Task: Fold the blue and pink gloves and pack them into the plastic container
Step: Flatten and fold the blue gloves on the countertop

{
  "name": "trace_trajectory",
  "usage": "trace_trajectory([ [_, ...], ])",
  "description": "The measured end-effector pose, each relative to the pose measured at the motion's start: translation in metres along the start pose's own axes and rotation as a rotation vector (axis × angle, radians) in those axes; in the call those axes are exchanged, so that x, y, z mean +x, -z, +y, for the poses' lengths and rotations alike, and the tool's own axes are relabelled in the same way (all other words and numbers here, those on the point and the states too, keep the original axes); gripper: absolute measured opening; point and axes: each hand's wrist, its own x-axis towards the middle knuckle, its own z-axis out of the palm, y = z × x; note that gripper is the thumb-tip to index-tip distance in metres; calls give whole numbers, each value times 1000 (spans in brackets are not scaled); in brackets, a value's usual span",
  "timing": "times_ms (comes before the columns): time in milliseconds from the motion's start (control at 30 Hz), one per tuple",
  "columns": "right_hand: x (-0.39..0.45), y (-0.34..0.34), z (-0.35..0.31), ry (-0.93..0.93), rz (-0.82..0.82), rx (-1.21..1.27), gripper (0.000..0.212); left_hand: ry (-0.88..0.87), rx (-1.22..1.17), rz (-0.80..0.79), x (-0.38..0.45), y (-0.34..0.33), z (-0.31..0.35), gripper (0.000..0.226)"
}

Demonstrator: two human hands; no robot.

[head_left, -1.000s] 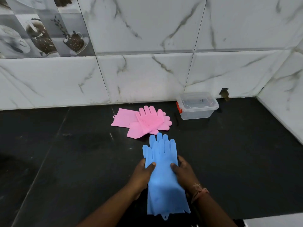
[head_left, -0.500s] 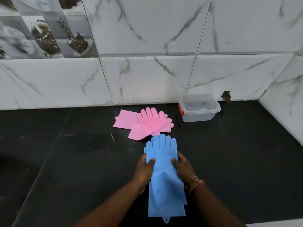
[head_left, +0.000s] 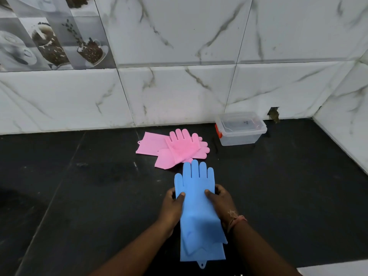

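Risk: the stacked blue gloves [head_left: 196, 198] look slippery; folding from the edges could slide the 2 layers apart or spring open. Left hand [head_left: 172, 206] and right hand [head_left: 221, 202] pinch opposite edges, thumbs on top. Pink gloves [head_left: 175, 148] lie just beyond the hands; plastic container [head_left: 241, 129], lid on, farther ahead and right.

Both forearms run off the bottom edge. The blue gloves [head_left: 196, 198] lie stacked, so the lower one shows only along its edges and cuff. Under the pink gloves [head_left: 175, 149], the lower glove's palm is covered. Most of the fingers [head_left: 219, 189] of each hand curl out of sight behind the blue gloves. Marks inside the plastic container [head_left: 241, 129] are too small to read.
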Motion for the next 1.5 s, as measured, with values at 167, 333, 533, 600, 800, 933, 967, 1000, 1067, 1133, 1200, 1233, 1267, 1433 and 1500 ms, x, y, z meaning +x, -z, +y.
trace_trajectory([
  [167,-30,3,-6,91,28,-290,36,-22,69,41,-13,15,-13,63],
  [333,-63,27,11,55,-16,-501,43,126,107,-28,-37,32,-40,65],
  [533,-68,26,14,44,-95,-527,45,94,236,-98,-56,31,-42,40],
  [600,-69,25,17,42,-79,-584,45,99,239,-104,-57,34,-37,41],
  [800,-75,26,30,59,12,-689,37,136,173,-106,-59,38,-40,23],
  [933,-75,26,29,104,40,-762,36,94,207,-83,-61,33,-42,28],
  [967,-75,25,29,106,42,-783,35,87,227,-80,-61,32,-43,29],
  [1000,-75,24,29,111,49,-801,34,81,237,-78,-62,31,-44,30],
  [1067,-76,23,29,138,67,-813,32,75,238,-75,-62,29,-47,31],
  [1133,-78,22,28,182,76,-823,30,87,229,-61,-61,28,-49,32],
  [1200,-79,22,29,192,85,-803,29,134,171,-58,-60,27,-49,29],
  [1233,-78,22,30,173,90,-778,29,159,137,-62,-59,27,-49,27],
  [1267,-78,24,31,145,94,-756,29,178,110,-73,-58,26,-49,25],
  [1433,-81,26,39,170,66,-810,46,195,178,-84,-59,24,-51,30],
  [1500,-81,26,39,222,52,-861,50,132,294,-66,-59,23,-48,30],
])
